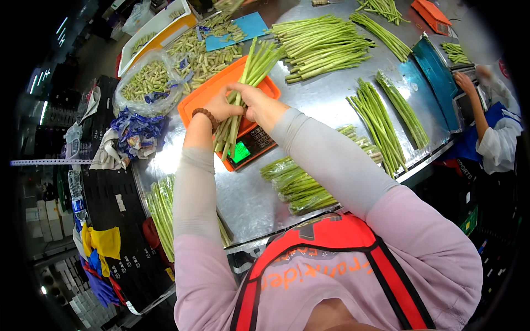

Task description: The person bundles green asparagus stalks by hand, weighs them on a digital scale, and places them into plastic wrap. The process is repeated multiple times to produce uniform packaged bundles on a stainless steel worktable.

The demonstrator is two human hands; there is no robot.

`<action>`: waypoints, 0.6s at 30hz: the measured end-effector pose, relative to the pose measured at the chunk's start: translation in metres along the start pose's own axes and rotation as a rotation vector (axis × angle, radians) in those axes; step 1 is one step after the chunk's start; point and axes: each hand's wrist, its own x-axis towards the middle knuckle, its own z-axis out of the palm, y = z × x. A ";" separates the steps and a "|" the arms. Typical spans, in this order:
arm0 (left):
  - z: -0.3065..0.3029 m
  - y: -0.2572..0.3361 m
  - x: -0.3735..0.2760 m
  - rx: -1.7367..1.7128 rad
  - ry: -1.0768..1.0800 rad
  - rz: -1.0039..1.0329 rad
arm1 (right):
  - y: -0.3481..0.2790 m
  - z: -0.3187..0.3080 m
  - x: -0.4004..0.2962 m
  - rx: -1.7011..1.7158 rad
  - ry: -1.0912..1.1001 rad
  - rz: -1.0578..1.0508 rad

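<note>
A bunch of green asparagus spears (pixel 256 66) is gripped by both hands above an orange digital scale (pixel 194 97) with a lit green display. My left hand (pixel 219 105), with a brown bead bracelet at the wrist, wraps the bunch from the left. From the right, my right hand (pixel 254 101) closes around the same stalks. The spear tips point away from me, and the cut ends hang over the scale's front by the display. A large pile of loose asparagus (pixel 323 45) lies beyond the scale to the right. Wrapped asparagus bundles (pixel 304 186) lie nearer to me.
Cut stalk pieces fill a clear plastic bag (pixel 145 82) and spread near a blue sheet (pixel 238 31). More asparagus bunches (pixel 379 124) lie on the metal table (pixel 244 198) at right. Another person's arm (pixel 474 99) reaches to a teal tray (pixel 434 78). Crumpled blue tape (pixel 138 130) sits left.
</note>
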 end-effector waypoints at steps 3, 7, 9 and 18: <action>-0.005 0.015 -0.002 -0.194 -0.178 -0.191 | 0.000 -0.001 0.003 -0.028 -0.069 -0.007; 0.000 0.013 -0.009 -0.228 -0.079 -0.035 | -0.006 0.005 -0.015 -0.155 0.035 -0.101; 0.016 0.035 -0.016 -0.227 0.027 0.019 | -0.018 -0.001 -0.038 -0.169 0.078 -0.244; 0.162 0.131 -0.001 -0.766 0.223 0.691 | -0.107 -0.107 -0.122 -0.636 -0.026 -1.209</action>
